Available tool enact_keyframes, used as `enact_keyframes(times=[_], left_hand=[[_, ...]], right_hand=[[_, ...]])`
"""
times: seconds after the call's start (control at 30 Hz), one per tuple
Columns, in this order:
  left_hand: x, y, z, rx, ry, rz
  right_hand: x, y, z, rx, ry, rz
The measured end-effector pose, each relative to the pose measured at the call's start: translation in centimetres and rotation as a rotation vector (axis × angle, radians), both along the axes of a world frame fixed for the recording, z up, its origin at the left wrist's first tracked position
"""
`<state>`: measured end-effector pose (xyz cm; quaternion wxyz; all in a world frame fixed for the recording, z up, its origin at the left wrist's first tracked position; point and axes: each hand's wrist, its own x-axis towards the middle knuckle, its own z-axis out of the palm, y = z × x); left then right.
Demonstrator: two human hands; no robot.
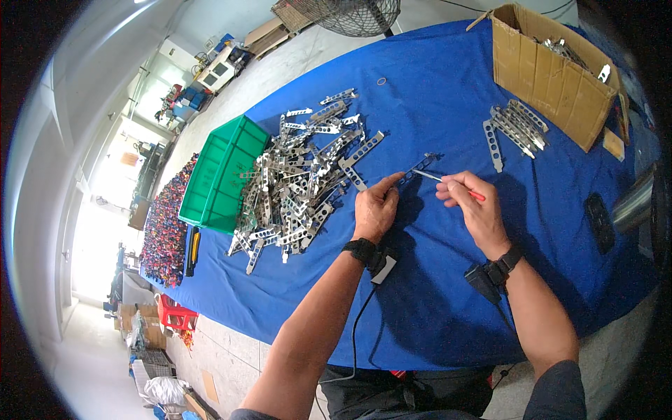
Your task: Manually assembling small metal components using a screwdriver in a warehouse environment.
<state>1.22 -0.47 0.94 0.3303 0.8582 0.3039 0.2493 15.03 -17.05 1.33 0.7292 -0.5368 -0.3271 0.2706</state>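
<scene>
On the blue cloth in front of me lies a flat metal bracket with a row of holes. My left hand holds its near end down, the index finger stretched along it and the other fingers curled. In my right hand is a thin tool with a red handle and a slim metal shaft, perhaps a screwdriver. Its tip meets the bracket just past my left fingertip. To the left spreads a loose heap of similar brackets. A smaller row of brackets lies side by side at the far right.
A green plastic bin leans at the heap's left, beside a mass of small multicoloured pieces. At the far right stands a cardboard box with metal parts inside. A dark flat object lies at the right. Cables hang from both wrists.
</scene>
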Motion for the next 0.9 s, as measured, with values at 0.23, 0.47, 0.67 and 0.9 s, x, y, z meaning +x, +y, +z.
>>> enact_keyframes(times=[0.23,0.47,0.67,0.9], left_hand=[[0.0,0.0,0.3,-0.035,0.008,0.008],[0.0,-0.5,0.6,-0.064,-0.003,0.008],[-0.1,-0.2,0.6,0.001,0.001,-0.001],[-0.1,0.0,-0.1,0.037,-0.026,-0.012]], right_hand=[[0.4,0.1,-0.2,-0.031,-0.034,-0.037],[0.1,0.1,-0.3,0.002,0.008,-0.012],[0.3,0.1,-0.3,-0.006,-0.007,0.014],[0.1,0.1,0.1,-0.051,-0.015,-0.043]])
